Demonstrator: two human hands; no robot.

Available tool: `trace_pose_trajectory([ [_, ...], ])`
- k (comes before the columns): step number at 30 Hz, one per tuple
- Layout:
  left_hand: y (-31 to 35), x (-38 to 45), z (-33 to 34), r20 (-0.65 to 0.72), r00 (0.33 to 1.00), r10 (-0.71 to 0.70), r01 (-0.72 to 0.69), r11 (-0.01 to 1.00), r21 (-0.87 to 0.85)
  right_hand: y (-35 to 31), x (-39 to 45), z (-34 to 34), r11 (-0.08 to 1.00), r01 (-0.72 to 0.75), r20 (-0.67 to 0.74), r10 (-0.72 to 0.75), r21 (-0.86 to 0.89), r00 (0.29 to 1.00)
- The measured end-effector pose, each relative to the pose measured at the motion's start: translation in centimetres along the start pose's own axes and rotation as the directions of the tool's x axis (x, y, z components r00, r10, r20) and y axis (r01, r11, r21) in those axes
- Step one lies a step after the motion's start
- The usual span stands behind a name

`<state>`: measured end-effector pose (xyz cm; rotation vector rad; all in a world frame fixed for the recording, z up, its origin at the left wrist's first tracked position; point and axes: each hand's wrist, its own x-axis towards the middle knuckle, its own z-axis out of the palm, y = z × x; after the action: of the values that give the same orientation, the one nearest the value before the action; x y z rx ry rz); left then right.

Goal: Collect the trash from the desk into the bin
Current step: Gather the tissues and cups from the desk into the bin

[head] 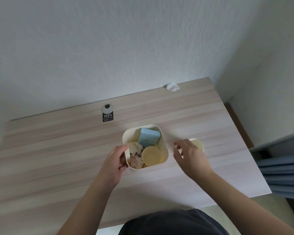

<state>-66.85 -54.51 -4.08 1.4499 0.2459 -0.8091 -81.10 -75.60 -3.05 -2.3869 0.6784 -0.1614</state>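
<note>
The left hand (pixel 115 162) grips the left wall of the cream bin (pixel 165 150), its fingers (pixel 123 164) curled round the near left corner and the thumb up along the rim. The right hand (pixel 189 156) hovers just right of the bin, fingers spread apart and loosely bent, holding nothing; its fingertips point toward the bin's right wall without clearly touching it.

Between the two hands, inside the bin, lie a paper cup (pixel 151 156) on the near right, crumpled tissue (pixel 136 148) and a speckled wrapper (pixel 134 161) close to the left fingers, and a light blue box (pixel 148 137) leaning against the far side.

Just beyond the right hand's knuckles, partly hidden by them, a second paper cup (pixel 197 144) stands upright on the desk (pixel 58 158).

Farther from the left fingers, near the desk's back edge, sits a black carton (pixel 107 113) marked "100%". Well beyond the right fingers, at the far edge against the wall, lies a crumpled white tissue (pixel 172 87).
</note>
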Motion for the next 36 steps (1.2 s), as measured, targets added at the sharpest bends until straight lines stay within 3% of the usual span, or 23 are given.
trace_pose_trajectory([
  [3, -0.3, 0.0, -0.3, -0.022, 1.0, -0.009, 0.009, 1.0, -0.004, 1.4, -0.1, 2.4, 0.965, -0.066, 0.284, 0.139, -0.254, 0.949],
  [6, -0.6, -0.3, -0.2, -0.025, 1.0, -0.016, 0.016, 1.0, 0.011, 2.3, 0.1, 4.6, 0.939, -0.055, 0.389, 0.194, -0.341, 0.901],
  [15, -1.2, -1.2, -0.5, -0.019, 0.999, -0.03, 0.031, 0.999, 0.012, 6.3, 0.1, 9.1, 0.883, -0.111, 0.407, 0.319, -0.457, 0.856],
  [20, -1.3, -1.9, -0.9, -0.004, 1.0, -0.019, 0.019, 1.0, 0.012, 7.4, -1.1, 9.4, 0.844, 0.021, 0.439, 0.258, -0.537, 0.86],
  [24, -1.5, -2.6, -1.6, 0.01, 1.0, -0.007, 0.007, 1.0, 0.002, 6.2, -2.1, 8.7, 0.918, -0.091, 0.32, 0.225, -0.385, 0.92],
  [28, -2.1, -3.4, -2.3, 0.013, 0.999, -0.044, 0.044, 0.999, 0.0, 3.4, -3.5, 6.5, 0.994, -0.036, 0.036, 0.04, -0.1, 0.999],
  [33, -2.6, -3.9, -2.5, 0.032, 0.998, -0.054, 0.054, 0.998, -0.014, -2.9, -5.1, 2.7, 0.986, 0.078, -0.209, -0.047, 0.144, 0.977],
  [36, -2.9, -3.9, -2.3, 0.029, 0.998, -0.064, 0.064, 0.998, 0.001, -6.8, -5.8, 1.9, 0.966, 0.219, -0.206, -0.188, 0.137, 0.96],
])
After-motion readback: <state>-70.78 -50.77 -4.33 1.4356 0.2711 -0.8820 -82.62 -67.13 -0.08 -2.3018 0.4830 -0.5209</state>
